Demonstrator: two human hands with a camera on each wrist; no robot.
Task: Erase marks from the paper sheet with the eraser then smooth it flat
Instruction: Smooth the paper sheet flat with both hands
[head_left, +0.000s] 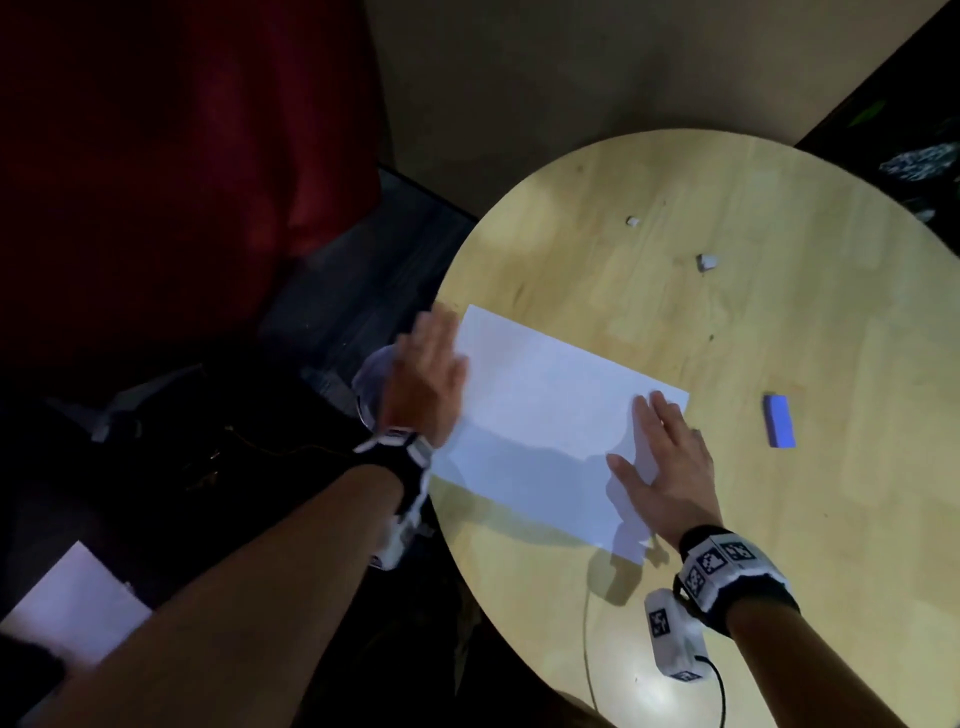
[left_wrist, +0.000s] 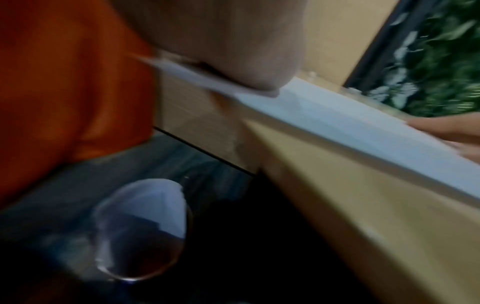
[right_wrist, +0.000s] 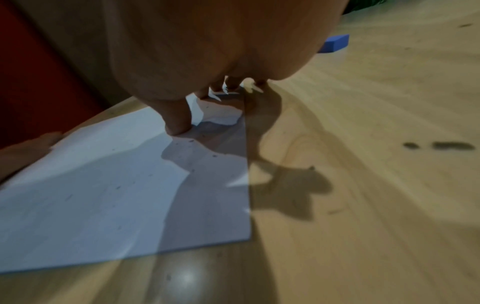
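Observation:
A white paper sheet (head_left: 545, 415) lies on the round wooden table (head_left: 779, 286), reaching to its left rim. My left hand (head_left: 431, 364) lies flat and blurred on the sheet's left edge, fingers straight. At the sheet's right end my right hand (head_left: 660, 452) presses down, fingers spread. The blue eraser (head_left: 779, 421) lies alone on the table to the right of the sheet, held by neither hand. In the right wrist view the thumb presses the paper sheet (right_wrist: 103, 195) and the blue eraser (right_wrist: 335, 43) shows behind the palm. The left wrist view shows the paper sheet (left_wrist: 337, 123) edge-on.
Two small white scraps (head_left: 707, 261) lie on the far part of the table. A clear round glass object (left_wrist: 140, 228) sits below the table's left rim. Red fabric (head_left: 156, 182) fills the left. Another white sheet (head_left: 78, 608) lies low at the left.

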